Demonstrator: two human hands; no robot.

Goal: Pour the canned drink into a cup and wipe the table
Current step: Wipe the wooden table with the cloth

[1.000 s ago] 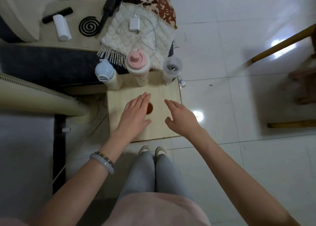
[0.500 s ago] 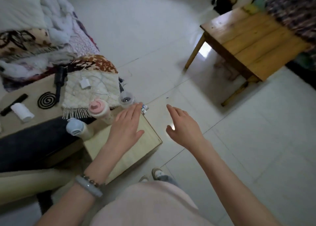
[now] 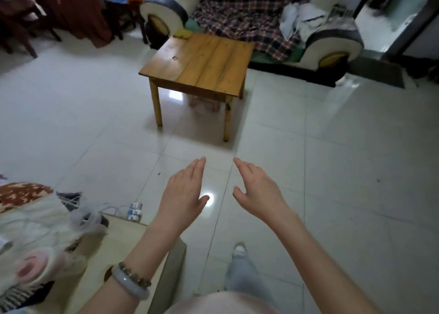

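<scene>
My left hand [image 3: 184, 192] and my right hand [image 3: 255, 190] are held out side by side above the white tiled floor, fingers straight, holding nothing. A low wooden table [image 3: 202, 62] stands a few steps ahead with a bare top. At the lower left, blurred, are a clear plastic cup [image 3: 86, 220] and a pink-lidded bottle [image 3: 31, 268] on the small light wooden stool [image 3: 133, 247] beside me. No can shows in this view.
A sofa [image 3: 332, 45] with a plaid blanket [image 3: 247, 12] and white cloth stands behind the table. Dark chairs [image 3: 21, 21] are at the far left. A small blue-white packet [image 3: 134, 210] lies on the floor near the stool. My shoe [image 3: 238, 250] shows below.
The view has swung up and away from the small stool toward the room and the low wooden table. Both hands have left the stool top and now hover over the floor.
</scene>
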